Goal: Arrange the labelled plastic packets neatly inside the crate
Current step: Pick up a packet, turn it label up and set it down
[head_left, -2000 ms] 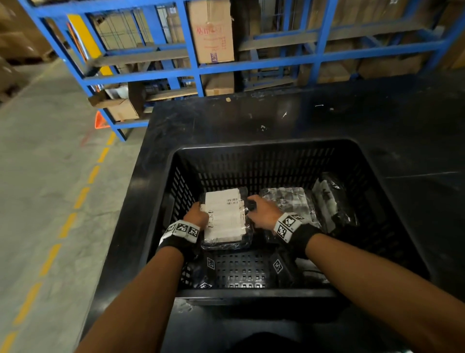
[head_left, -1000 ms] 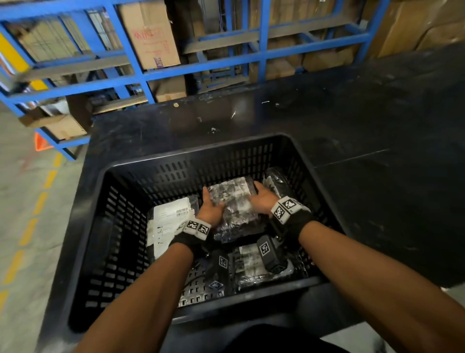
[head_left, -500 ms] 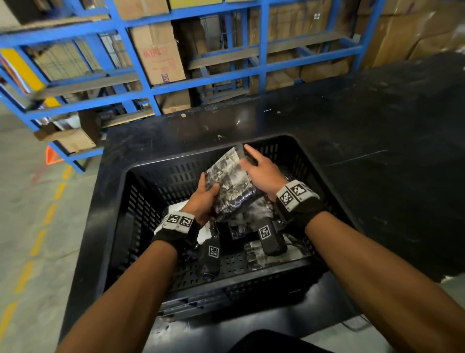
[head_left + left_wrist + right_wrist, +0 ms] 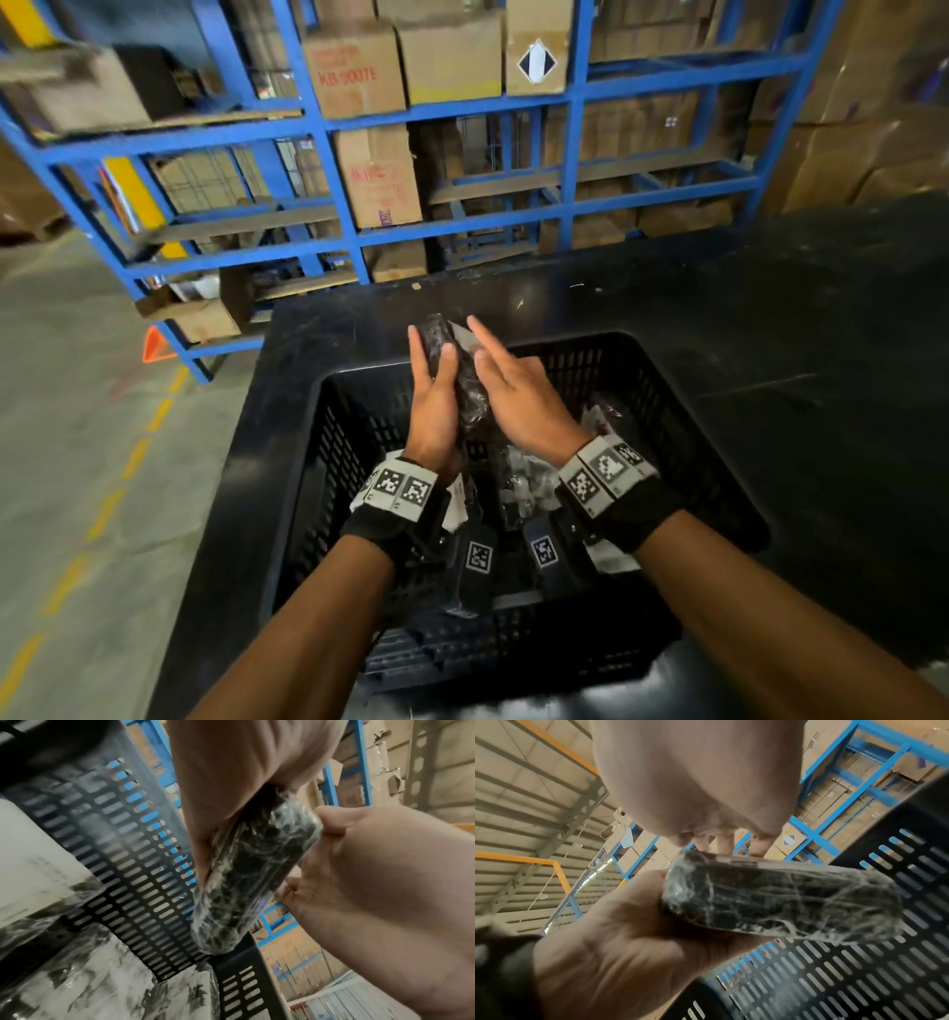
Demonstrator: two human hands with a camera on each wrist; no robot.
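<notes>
Both hands lift one packet above the crate, near its far edge — left hand curled round it, right hand flat-fingered against it — long axis running away from the person.

Surface: black table, filling the centre and right of the head view.
On it: black slotted crate, lower centre; small pale scraps just beyond.
</notes>
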